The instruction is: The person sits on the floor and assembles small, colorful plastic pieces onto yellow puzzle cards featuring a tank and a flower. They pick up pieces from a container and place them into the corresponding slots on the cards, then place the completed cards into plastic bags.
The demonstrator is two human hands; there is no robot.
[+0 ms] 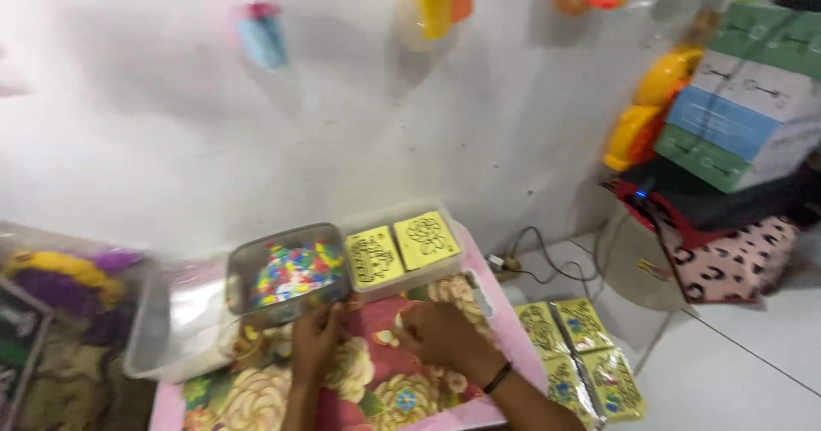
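My left hand (315, 339) rests on a floral-patterned cloth (385, 388), its fingertips at the near edge of a clear plastic box (286, 273) filled with small multicoloured pieces. My right hand (438, 333), with a dark band at the wrist, lies on the cloth just right of it, fingers curled; whether it holds anything is hidden. Behind both hands a shallow clear tray (409, 245) holds two yellow cards with cut-out patterns.
A large empty clear tub (175, 315) sits left of the box. Packets of yellow patterned cards (581, 358) lie on the white floor at right. Stacked boxes (740, 97), a spotted cushion (735, 260) and cables (534, 256) stand by the white wall.
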